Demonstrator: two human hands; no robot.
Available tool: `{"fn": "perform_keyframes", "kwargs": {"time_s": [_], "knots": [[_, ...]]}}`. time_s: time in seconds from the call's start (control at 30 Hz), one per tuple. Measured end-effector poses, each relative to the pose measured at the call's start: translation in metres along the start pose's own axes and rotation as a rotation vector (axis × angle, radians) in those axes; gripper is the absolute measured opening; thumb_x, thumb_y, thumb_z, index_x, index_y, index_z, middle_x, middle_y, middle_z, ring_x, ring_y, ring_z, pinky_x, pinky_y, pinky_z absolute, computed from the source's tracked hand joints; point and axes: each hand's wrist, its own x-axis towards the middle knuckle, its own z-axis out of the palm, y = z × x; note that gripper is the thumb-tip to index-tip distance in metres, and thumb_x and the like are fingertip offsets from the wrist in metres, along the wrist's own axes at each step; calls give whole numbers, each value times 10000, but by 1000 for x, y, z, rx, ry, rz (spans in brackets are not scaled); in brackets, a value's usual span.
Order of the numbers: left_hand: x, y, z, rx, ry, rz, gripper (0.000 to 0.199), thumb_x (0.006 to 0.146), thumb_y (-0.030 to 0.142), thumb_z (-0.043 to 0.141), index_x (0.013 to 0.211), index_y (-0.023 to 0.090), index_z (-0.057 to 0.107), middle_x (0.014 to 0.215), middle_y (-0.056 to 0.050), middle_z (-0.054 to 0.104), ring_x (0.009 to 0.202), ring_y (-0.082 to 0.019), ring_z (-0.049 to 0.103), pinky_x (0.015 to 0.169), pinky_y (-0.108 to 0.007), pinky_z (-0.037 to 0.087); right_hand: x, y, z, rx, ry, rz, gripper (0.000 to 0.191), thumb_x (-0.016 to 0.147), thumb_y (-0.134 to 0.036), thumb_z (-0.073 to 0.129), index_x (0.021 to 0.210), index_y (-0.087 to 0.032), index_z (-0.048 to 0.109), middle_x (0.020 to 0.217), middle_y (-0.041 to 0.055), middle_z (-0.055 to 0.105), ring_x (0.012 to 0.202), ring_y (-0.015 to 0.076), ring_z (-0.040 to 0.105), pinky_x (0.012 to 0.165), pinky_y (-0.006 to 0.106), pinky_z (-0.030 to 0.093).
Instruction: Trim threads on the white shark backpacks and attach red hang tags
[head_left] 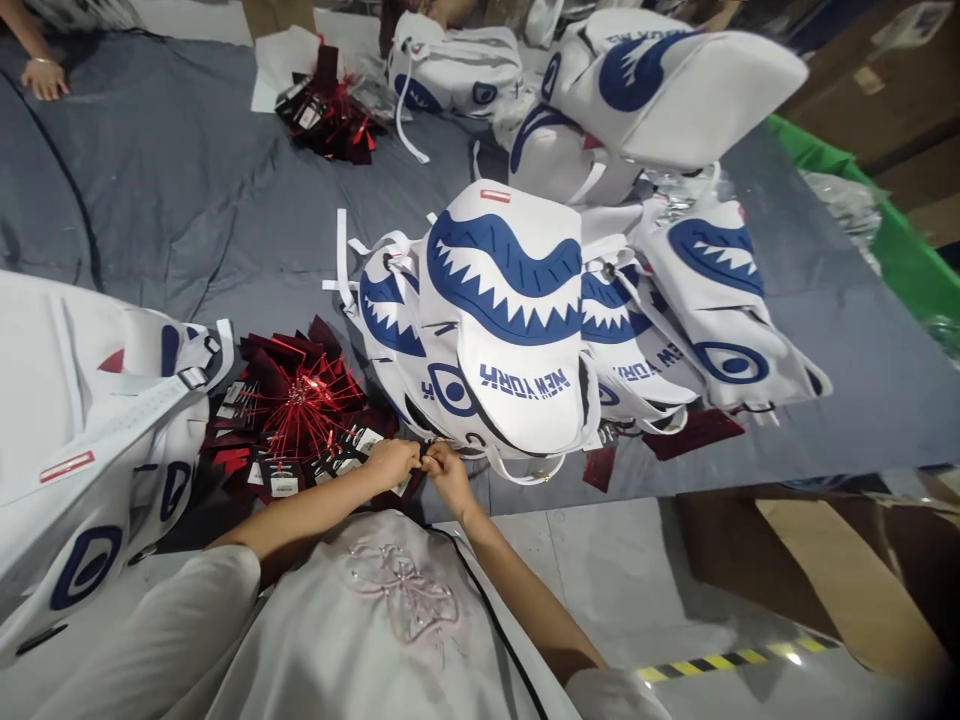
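Both of my hands meet at the table's front edge, below a white backpack with a blue toothed mouth and "NEW YORK" lettering. My left hand is closed in a pinch beside the bag's lower left edge. Touching or nearly touching it, my right hand also pinches with bent fingers. Something small and dark shows between the fingertips, too small to make out. Left of my hands lies a fanned bunch of dark red tags with red strings and white labels; one label shows just under my hands.
More white backpacks are heaped at the right and back; others stand at the left. A second tag bunch lies farther back. Another person's hand rests at the far left. Beyond the right edge are a green-lined container and cardboard boxes.
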Motion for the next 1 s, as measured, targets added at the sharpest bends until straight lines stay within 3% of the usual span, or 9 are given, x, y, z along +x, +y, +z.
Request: {"fn": "perform_keyframes", "kwargs": {"time_s": [0.1,0.2,0.4,0.5,0.6,0.77,0.93,1.0], "knots": [[2,3,3,15,-10,22,259,947,298,455,1040,158,652,950,-98,692,850,-205,623,747,-306,450,-2,-1,-4,7,13,-1,204,788,-413,514,753,-213,493,645,4,564,623,160,515,572,274,404],[6,5,6,37,-36,59,160,894,245,533,939,187,675,899,-77,698,842,-207,643,762,-306,473,-4,-1,-7,5,0,-13,219,772,-420,548,738,-212,488,614,-12,543,580,147,486,562,272,390],[9,4,5,77,14,25,189,871,289,567,1029,204,626,965,-93,711,897,-239,682,758,-322,510,0,3,-8,17,-42,-24,285,796,-484,557,773,-208,492,600,-23,532,541,137,460,526,262,374],[5,4,3,85,5,31,145,886,254,527,952,196,643,930,-91,721,892,-251,692,755,-332,514,1,2,-8,3,-46,-9,312,809,-510,560,811,-203,506,636,-6,569,576,149,494,548,267,389],[1,4,0,90,46,25,226,918,274,472,1050,166,622,1022,-134,710,938,-276,685,769,-363,515,3,1,-7,-33,-48,-5,318,827,-518,539,821,-201,515,646,-2,572,591,153,502,563,272,393],[0,-1,-2,74,8,34,172,894,243,501,961,203,655,924,-78,731,886,-250,695,724,-317,506,4,1,-4,-39,-52,-18,327,826,-531,537,821,-205,513,655,-10,556,596,149,497,573,269,397],[2,-5,-4,68,31,-1,245,912,322,495,1086,195,613,962,-99,723,884,-256,690,723,-326,500,3,1,0,-37,-45,-47,304,853,-503,513,832,-200,520,691,-6,538,636,158,500,598,275,415],[2,-7,-5,62,-4,6,177,887,299,535,1003,216,639,890,-66,727,843,-233,692,700,-294,492,3,0,1,-50,-53,-49,256,852,-455,518,847,-199,522,706,-3,546,655,161,508,614,276,420]]}}
